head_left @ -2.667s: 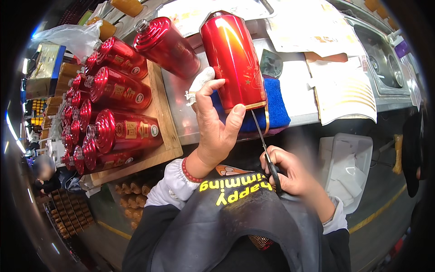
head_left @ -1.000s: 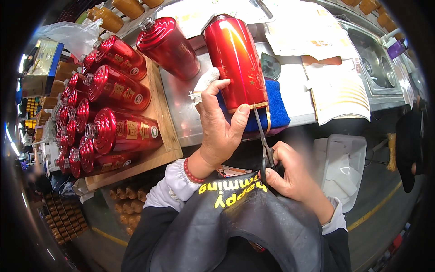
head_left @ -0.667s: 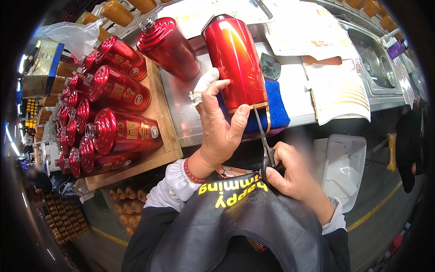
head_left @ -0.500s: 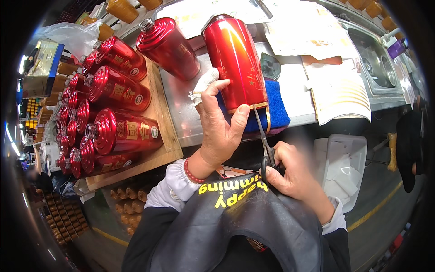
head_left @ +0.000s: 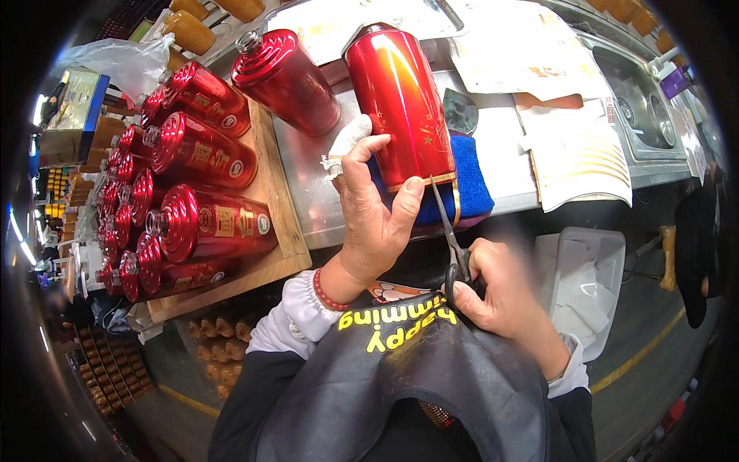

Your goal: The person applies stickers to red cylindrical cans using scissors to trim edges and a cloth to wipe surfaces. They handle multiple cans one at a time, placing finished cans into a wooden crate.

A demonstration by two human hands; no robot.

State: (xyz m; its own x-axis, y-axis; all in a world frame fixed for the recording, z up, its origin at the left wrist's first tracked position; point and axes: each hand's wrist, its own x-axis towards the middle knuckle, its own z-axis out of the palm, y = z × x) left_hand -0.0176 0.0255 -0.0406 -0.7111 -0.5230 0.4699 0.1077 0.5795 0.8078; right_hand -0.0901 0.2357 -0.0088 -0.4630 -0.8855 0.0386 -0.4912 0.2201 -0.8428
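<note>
A shiny red bottle with gold stars lies on a folded blue towel, its base end toward me. My left hand grips that end, thumb on the near edge and index finger along the side; a white cover wraps another fingertip. A thin gold strip runs along the bottle's near rim, and its loose end hangs down over the towel. In my right hand are black-handled scissors, fingers closed around the loops. Their tips point up at the rim, beside the strip and my left thumb.
Several red bottles lie on a wooden board at the left; another red bottle is on the metal counter. Paper sheets cover the right side, near a sink. A white bin stands below.
</note>
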